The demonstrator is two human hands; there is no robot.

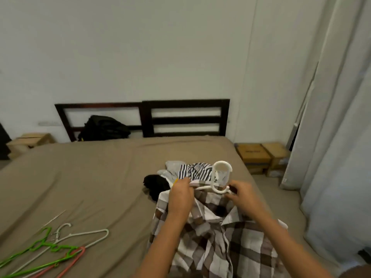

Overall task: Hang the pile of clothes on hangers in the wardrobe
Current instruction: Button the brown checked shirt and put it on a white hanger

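Note:
A brown and white plaid shirt (216, 243) lies spread on the bed (90, 177) in front of me. A white plastic hanger (219, 177) stands at its collar, hook up. My left hand (180, 197) grips the shirt's collar and the hanger's left arm. My right hand (244, 195) pinches the fabric at the hanger's right side. Behind them lies the pile of clothes: a striped garment (195, 170), a grey one (172, 165) and a black one (155, 184).
Loose hangers (54, 247) in green, white and pink lie on the bed at the lower left. A black bag (104, 128) leans on the dark headboard (184, 117). Cardboard boxes (261, 155) stand on the floor at right, beside a pale curtain (337, 137).

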